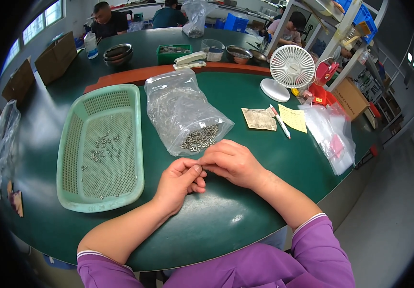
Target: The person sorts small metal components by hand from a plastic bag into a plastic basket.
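Note:
My left hand (180, 181) and my right hand (231, 164) meet fingertip to fingertip just in front of a clear plastic bag. Both are closed in a pinch, and whatever sits between the fingers is too small or hidden to make out. The plastic bag (171, 103) lies on its side with its mouth toward me. Small metal pins (200, 138) are heaped inside that mouth. Left of my hands stands a pale green perforated basket (137, 158), with several similar small metal parts (103, 146) scattered over its bottom.
A white fan (292, 67), paper slips (260, 118), a marker (280, 122) and clear bags (332, 139) lie to the right on the green table (207, 225). Behind a brown ledge (115, 79) are metal bowls (118, 54), a green tray (173, 53) and a stapler (190, 59). People sit farther back.

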Motion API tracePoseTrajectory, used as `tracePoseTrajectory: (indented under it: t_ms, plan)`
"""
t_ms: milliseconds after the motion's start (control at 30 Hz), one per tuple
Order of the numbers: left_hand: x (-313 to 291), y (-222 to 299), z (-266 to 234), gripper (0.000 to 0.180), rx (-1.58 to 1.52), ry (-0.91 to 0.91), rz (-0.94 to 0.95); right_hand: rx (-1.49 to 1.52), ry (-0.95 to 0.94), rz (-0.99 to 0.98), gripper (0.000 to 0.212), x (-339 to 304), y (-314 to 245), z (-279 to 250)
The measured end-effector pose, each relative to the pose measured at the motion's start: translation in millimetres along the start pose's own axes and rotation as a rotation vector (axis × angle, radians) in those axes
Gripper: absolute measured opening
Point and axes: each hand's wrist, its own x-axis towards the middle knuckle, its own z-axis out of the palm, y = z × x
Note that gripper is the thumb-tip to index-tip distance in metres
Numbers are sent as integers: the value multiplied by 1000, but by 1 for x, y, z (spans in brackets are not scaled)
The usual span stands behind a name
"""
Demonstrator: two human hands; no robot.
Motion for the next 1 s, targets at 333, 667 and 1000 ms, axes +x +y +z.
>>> tracePoseTrajectory:
  t_ms: [333, 667, 1000]
  plan:
    - [-2, 1, 2, 11, -31, 7, 2, 85, 135, 10, 39, 0, -4, 2]
    - [-2, 3, 1, 14, -98, -57, -44, 60, 170, -90, 41, -1, -1, 4]
    - [-2, 3, 2, 12, -66, -60, 21, -30, 169, -172, 30, -1, -1, 4]
